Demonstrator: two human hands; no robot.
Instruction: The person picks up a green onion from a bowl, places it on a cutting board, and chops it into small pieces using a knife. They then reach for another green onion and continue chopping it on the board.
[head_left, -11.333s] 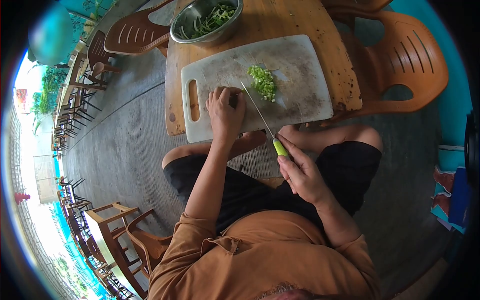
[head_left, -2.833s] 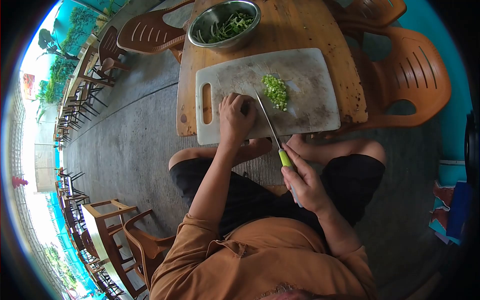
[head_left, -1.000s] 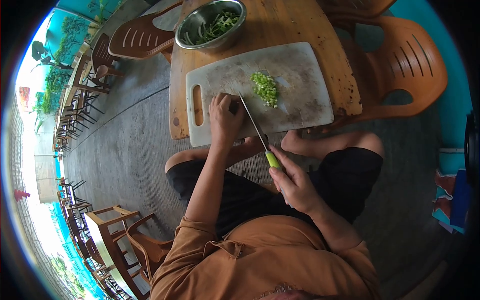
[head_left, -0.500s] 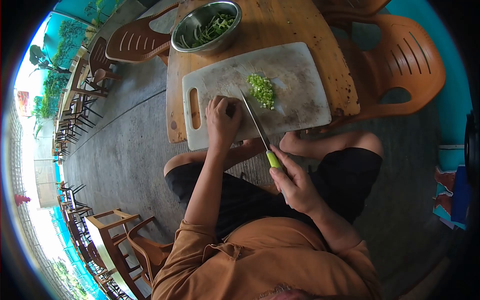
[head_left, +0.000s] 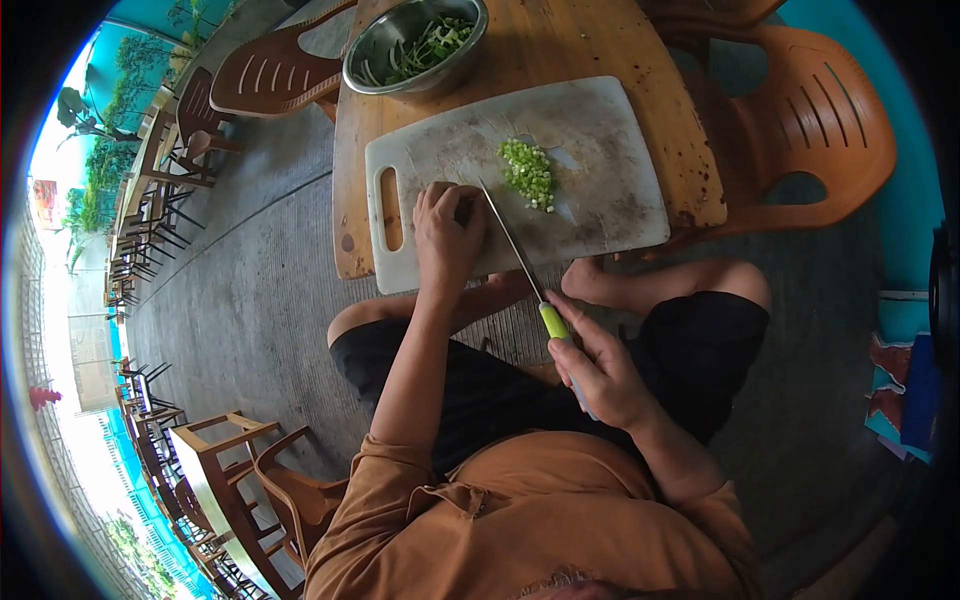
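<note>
A white, stained cutting board [head_left: 600,150] with a handle slot lies on the wooden table. Chopped green pieces [head_left: 528,175] form a small pile near its middle. On the board's left part rests my left hand [head_left: 446,232], its fingers curled in; whatever they hold is hidden. My right hand [head_left: 602,375] is wrapped round the green handle of a knife [head_left: 515,246]. The blade points up and left across the board's near edge, its tip close beside my left fingers and left of the pile.
A metal bowl [head_left: 415,85] of cut greens stands behind the board on the table [head_left: 560,40]. Orange-brown chairs flank the table at the right [head_left: 820,120] and left [head_left: 270,70]. More tables and chairs line the far left. My bent legs are below the table's near edge.
The knife handle and my right hand have shifted slightly right and down. My left hand stays curled beside the blade. The view has shifted slightly.
</note>
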